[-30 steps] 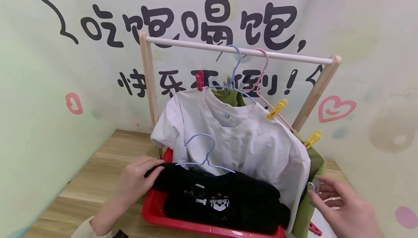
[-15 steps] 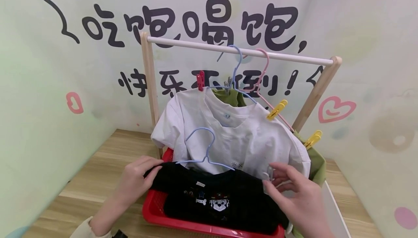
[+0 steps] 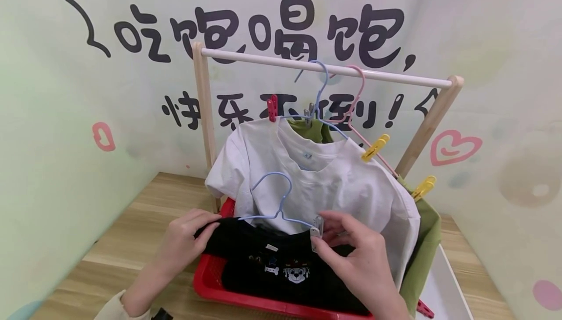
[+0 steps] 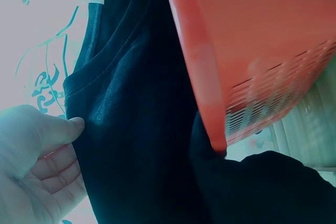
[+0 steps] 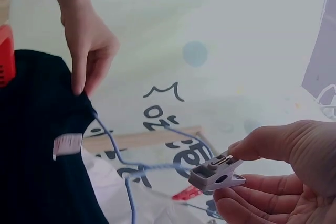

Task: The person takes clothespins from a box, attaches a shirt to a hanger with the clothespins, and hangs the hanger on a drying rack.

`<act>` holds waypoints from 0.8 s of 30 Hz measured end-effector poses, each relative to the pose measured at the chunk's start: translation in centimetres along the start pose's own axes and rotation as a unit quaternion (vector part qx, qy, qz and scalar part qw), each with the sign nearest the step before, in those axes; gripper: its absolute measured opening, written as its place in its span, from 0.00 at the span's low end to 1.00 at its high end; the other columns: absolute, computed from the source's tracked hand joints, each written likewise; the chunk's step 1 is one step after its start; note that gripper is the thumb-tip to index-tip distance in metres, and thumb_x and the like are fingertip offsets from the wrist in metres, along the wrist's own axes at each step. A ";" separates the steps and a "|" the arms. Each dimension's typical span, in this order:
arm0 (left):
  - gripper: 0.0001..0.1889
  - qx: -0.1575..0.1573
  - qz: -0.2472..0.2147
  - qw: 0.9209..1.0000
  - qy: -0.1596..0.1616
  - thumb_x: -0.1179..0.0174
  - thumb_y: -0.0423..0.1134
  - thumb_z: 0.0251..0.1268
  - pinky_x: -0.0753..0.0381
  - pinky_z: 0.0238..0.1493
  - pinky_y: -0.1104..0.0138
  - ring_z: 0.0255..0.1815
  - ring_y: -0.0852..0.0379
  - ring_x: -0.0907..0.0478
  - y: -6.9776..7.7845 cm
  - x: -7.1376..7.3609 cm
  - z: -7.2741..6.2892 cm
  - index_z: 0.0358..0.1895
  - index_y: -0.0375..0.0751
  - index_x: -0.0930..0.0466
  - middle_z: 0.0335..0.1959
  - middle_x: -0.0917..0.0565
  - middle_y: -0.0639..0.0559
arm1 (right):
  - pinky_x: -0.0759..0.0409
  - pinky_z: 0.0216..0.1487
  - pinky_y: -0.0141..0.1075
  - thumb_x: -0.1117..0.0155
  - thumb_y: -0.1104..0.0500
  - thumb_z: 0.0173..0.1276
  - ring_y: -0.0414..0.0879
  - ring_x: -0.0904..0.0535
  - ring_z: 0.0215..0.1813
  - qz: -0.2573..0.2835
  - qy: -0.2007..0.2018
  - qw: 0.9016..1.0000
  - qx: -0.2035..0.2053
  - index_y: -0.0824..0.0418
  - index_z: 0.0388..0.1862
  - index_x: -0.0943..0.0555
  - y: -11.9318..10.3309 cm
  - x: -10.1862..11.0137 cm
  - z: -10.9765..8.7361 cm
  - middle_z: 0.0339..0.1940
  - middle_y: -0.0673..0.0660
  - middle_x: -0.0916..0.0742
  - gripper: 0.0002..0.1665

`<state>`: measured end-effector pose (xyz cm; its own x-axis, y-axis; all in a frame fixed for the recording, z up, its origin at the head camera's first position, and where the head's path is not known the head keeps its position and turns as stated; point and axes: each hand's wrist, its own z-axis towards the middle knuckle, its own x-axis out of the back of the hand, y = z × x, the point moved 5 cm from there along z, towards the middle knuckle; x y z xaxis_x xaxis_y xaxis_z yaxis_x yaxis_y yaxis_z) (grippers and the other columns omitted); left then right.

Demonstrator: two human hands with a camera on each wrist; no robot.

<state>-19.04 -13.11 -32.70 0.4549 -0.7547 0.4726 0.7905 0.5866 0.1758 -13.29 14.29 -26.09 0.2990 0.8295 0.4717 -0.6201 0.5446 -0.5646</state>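
1. Wood table (image 3: 127, 232) below.
2. Right hand (image 3: 357, 249) pinches the gray clip (image 5: 215, 174); the blue hanger (image 3: 279, 214) slopes down rightward to those fingertips.
3. Left hand (image 3: 184, 237) pinches the black shirt (image 3: 250, 281); clip touching it? Hard to tell.

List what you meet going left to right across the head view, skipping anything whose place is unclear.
Left hand, red peg on the white shirt, held grey clip, yellow peg on the same shirt, yellow peg on the green garment.
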 end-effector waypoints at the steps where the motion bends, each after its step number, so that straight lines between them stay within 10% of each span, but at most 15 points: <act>1: 0.16 0.001 0.001 1.000 0.000 0.29 0.18 0.31 0.21 0.30 0.70 0.27 0.58 0.21 0.0 0.0 0.0 0.30 0.36 0.16 0.27 0.17 0.52 | 0.20 0.29 0.27 0.26 0.71 0.47 0.34 0.21 0.29 0.007 -0.003 1.000 0.000 0.56 0.43 0.18 -0.1 -0.2 0.1 0.28 0.43 0.16 0.23; 24: 0.17 0.001 -0.008 1.000 0.000 0.29 0.18 0.31 0.21 0.31 0.72 0.28 0.58 0.21 0.4 0.4 0.1 0.31 0.36 0.16 0.28 0.17 0.52 | 0.18 0.32 0.33 0.28 0.70 0.50 0.42 0.18 0.33 0.125 -0.039 0.990 0.050 0.63 0.44 0.20 -1.3 -7.9 2.0 0.29 0.53 0.15 0.20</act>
<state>-18.64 -13.10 -32.34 0.4418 -0.7644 0.4695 0.7970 0.5747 0.1857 -16.32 6.85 -27.72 0.0722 0.9225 0.3791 -0.7374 0.3053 -0.6025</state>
